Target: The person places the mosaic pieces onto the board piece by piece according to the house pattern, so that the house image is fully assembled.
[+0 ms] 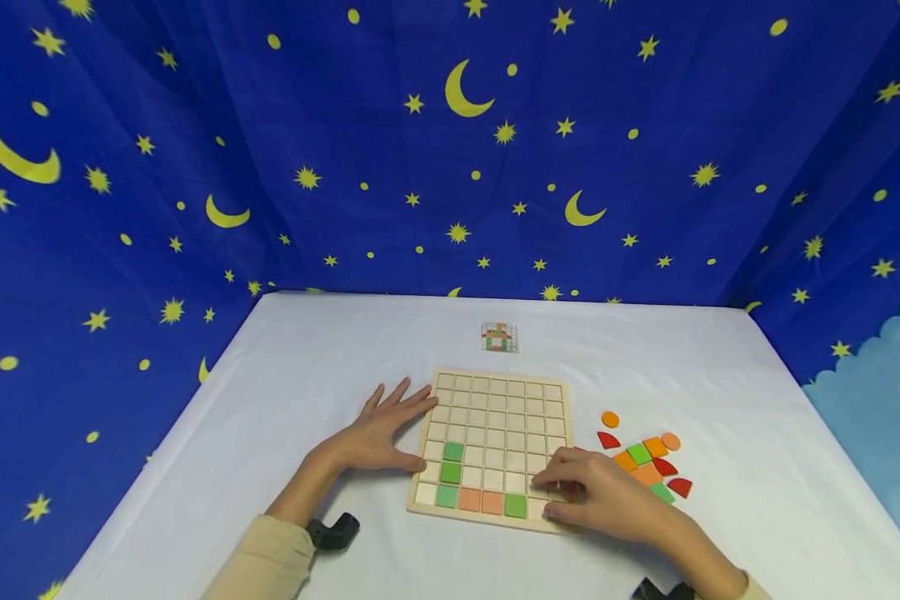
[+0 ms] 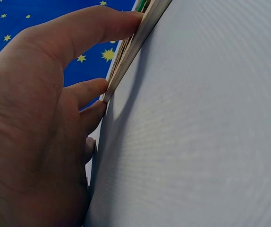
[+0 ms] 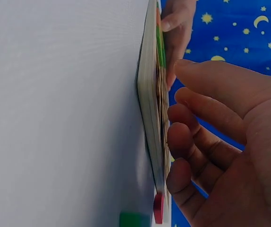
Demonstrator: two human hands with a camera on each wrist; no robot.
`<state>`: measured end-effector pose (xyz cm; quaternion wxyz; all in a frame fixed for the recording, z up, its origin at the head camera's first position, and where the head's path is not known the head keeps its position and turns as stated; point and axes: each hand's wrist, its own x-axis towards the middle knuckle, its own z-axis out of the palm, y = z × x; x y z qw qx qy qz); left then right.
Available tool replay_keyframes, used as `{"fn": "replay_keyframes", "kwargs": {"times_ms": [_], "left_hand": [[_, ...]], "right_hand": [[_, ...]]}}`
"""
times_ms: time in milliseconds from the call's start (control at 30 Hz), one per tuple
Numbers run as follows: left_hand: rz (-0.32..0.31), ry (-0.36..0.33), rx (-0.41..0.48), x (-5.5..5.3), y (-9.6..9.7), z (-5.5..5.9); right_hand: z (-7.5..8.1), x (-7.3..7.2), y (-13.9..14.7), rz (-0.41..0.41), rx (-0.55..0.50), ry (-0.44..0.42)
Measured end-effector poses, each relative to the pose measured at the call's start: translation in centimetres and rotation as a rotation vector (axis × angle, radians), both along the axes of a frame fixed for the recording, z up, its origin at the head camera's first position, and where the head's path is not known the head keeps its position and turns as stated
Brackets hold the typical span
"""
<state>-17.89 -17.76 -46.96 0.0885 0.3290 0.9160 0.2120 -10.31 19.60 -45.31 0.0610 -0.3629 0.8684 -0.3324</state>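
Note:
A wooden grid board (image 1: 487, 412) lies flat on the white table. Its bottom row bears a pale green tile (image 1: 446, 496), two salmon tiles (image 1: 481, 501) and a green tile (image 1: 515, 506); two more green tiles (image 1: 452, 462) sit above the row's left end. With fingers spread, my left hand (image 1: 375, 435) touches the board's left edge with fingertips and thumb. Over the lower right corner, my right hand (image 1: 596, 492) bends its fingers loosely, thumb apart from the index finger. No piece shows between those fingers (image 3: 182, 137) in the right wrist view.
Right of the board lie loose pieces: an orange disc (image 1: 610, 419), a salmon disc (image 1: 671, 442), red quarter-circles (image 1: 679, 487), and orange and green squares (image 1: 638, 453). A small pattern card (image 1: 499, 337) lies behind the board. Blue star-patterned cloth (image 1: 487, 167) hangs around the table.

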Motion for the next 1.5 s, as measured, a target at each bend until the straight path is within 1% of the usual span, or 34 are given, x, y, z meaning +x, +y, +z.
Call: {"fn": "replay_keyframes", "kwargs": {"times_ms": [233,367,467,600,667,767,1000,1233,1367,1500], "left_hand": [[0.006,-0.012,-0.012,0.2,-0.1,-0.2],[0.011,-0.015,-0.018,0.2,0.0,-0.2],[0.012,-0.016,-0.022,0.2,0.0,-0.2],[0.015,-0.013,-0.019,0.2,-0.1,-0.1],[0.016,-0.012,-0.016,0.2,-0.1,-0.1],[0.016,-0.01,-0.014,0.2,-0.1,-0.1],[0.009,-0.008,-0.001,0.2,0.0,0.0],[0.008,-0.01,-0.006,0.0,0.0,0.0],[0.008,-0.009,-0.004,0.0,0.0,0.0],[0.008,-0.015,0.001,0.1,0.0,0.0]], "right_hand": [[-0.2,0.3,1.1,-0.039,0.025,-0.022],[0.1,0.4,2.0,-0.077,-0.015,-0.06],[0.5,0.5,2.9,-0.127,-0.03,-0.08],[0.8,0.8,3.9,-0.187,0.016,-0.081],[0.8,0.9,4.3,-0.199,0.034,-0.081],[0.9,0.9,5.0,-0.191,0.054,-0.093],[0.9,0.6,6.4,-0.176,0.098,-0.192],[0.9,0.5,7.4,-0.102,0.093,-0.255],[1.1,0.4,7.7,-0.069,0.124,-0.283],[1.4,0.6,7.8,-0.055,0.172,-0.339]]}}
